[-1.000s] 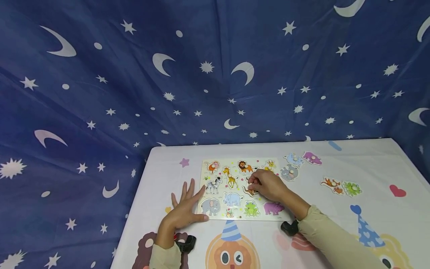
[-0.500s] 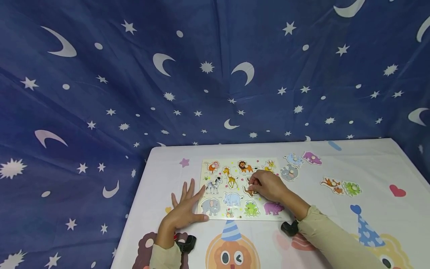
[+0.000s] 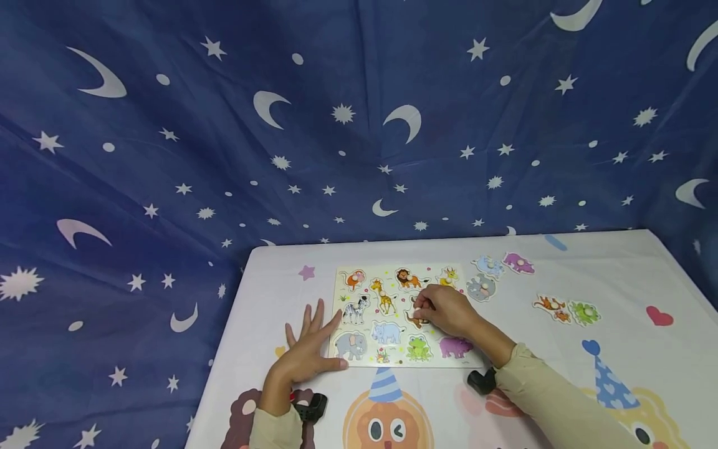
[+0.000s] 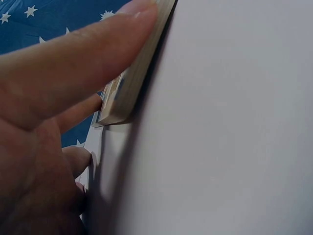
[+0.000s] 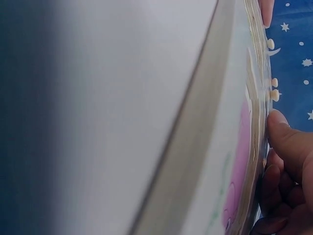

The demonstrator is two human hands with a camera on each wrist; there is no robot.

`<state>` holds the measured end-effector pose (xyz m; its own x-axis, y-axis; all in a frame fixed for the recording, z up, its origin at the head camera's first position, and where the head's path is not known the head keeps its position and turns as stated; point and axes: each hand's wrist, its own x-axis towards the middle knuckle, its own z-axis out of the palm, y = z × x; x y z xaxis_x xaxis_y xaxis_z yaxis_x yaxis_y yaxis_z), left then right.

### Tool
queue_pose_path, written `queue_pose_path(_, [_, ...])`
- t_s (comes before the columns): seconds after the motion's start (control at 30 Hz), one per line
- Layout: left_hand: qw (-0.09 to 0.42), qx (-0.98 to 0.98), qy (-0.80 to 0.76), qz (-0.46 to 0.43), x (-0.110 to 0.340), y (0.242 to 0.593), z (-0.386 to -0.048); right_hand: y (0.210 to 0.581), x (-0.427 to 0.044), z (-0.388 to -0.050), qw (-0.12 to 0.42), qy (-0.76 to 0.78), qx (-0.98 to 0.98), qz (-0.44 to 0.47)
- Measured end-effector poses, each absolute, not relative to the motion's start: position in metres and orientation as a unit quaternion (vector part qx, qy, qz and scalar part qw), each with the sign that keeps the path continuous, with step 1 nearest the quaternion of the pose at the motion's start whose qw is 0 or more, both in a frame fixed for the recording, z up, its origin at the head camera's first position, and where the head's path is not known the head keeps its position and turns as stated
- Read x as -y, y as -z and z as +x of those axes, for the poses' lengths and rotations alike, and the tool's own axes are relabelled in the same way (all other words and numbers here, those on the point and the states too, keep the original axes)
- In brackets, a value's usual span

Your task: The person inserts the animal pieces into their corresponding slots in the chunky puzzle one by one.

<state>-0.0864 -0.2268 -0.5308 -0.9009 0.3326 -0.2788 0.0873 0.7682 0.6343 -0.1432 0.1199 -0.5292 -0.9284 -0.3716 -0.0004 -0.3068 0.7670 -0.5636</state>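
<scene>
A flat animal puzzle board lies on the table. My left hand spreads its fingers at the board's left side; the thumb rests on the near-left corner, as the left wrist view shows the thumb over the board's edge. My right hand pinches a brown animal puzzle piece at the board's right middle; the fingers partly cover it, and its kind is unclear. Zebra, giraffe and lion stand on the board. In the right wrist view, my thumb and curled fingers meet at the board.
Loose pieces lie right of the board: a hippo, a rhino, an elephant, an orange-brown animal and a frog. A starry blue cloth hangs behind the table.
The brown piece has shifted slightly and seems to lie flatter on the board, still pinched by my right hand. My left hand has stayed in place. The head view has shifted a little.
</scene>
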Motion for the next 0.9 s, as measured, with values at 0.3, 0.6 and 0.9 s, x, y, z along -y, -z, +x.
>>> queue_pose_path(0.3, [0.189, -0.919, -0.324, 0.119, 0.226, 0.53, -0.086, 0.53, -0.122, -0.143, 0.065, 0.304, -0.933, -0.181])
queue_pose_path(0.6, [0.201, -0.919, -0.321, 0.112, 0.226, 0.531, -0.086, 0.527, -0.136, -0.14, 0.073, 0.347, -0.917, -0.183])
queue_pose_path(0.9, [0.194, -0.921, -0.318, 0.114, 0.227, 0.531, -0.087, 0.516, -0.163, -0.139, 0.033, 0.374, -0.914, -0.157])
